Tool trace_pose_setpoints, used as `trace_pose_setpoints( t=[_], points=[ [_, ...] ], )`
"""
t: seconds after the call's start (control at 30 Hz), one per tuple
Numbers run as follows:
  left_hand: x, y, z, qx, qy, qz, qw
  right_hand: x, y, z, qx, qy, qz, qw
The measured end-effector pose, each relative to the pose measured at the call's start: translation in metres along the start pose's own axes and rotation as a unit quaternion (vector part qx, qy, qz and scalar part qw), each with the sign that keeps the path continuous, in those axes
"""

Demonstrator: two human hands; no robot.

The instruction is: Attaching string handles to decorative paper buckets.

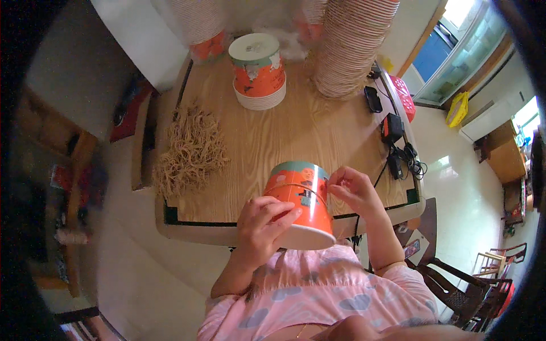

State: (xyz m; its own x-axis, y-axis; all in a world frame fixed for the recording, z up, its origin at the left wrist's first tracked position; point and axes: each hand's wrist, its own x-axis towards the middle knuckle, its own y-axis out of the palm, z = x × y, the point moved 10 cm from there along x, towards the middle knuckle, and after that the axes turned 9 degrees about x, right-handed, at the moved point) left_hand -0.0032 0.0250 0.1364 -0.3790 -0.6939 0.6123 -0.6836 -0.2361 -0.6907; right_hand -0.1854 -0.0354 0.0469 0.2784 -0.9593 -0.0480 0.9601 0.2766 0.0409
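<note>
One cup (313, 215), far side hidden

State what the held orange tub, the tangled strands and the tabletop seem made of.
Orange tub: probably coated paperboard; glossy highlight, printed side.
Tangled strands: perhaps paper or jute twine; matte, tan, kinked.
Tabletop: wood or wood-look laminate; smooth, slight sheen, visible grain, but which is unclear.

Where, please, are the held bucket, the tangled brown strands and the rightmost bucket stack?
Held bucket (312, 214): head view, on its orange side wall.
Tangled brown strands (193, 150): head view, on the heap's middle.
Rightmost bucket stack (354, 48): head view, on its nested rims.
</note>
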Motion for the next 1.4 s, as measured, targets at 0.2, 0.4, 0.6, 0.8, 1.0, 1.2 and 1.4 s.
trace_pose_setpoints(
  t=[0.2, 0.4, 0.6, 0.8, 1.0, 1.2, 1.4],
  points=[
    [0.000, -0.001, -0.018, 0.039, 0.062, -0.009, 0.997, -0.008, 0.003, 0.032, -0.029, -0.095, -0.030, 0.995],
    [-0.006, 0.021, -0.041, 0.088, 0.132, 0.033, 0.987, 0.008, 0.007, -0.002, 0.000, -0.024, 0.074, 0.997],
    [-0.008, 0.019, -0.027, 0.121, 0.077, -0.056, 0.988, 0.019, 0.002, -0.017, 0.087, 0.030, 0.058, 0.994],
    [-0.007, 0.021, -0.010, 0.126, 0.037, -0.081, 0.988, 0.013, -0.018, 0.000, -0.021, -0.048, -0.034, 0.998],
    [-0.003, 0.030, 0.001, 0.130, 0.026, -0.054, 0.990, -0.005, -0.020, 0.075, -0.251, -0.197, -0.111, 0.941],
    [-0.005, 0.036, 0.013, 0.098, -0.002, -0.100, 0.990, -0.032, -0.010, 0.162, -0.398, -0.389, -0.135, 0.820],
    [-0.019, 0.075, 0.070, 0.037, -0.094, -0.091, 0.991, -0.051, -0.044, 0.275, -0.541, -0.476, -0.235, 0.652]
  ],
)
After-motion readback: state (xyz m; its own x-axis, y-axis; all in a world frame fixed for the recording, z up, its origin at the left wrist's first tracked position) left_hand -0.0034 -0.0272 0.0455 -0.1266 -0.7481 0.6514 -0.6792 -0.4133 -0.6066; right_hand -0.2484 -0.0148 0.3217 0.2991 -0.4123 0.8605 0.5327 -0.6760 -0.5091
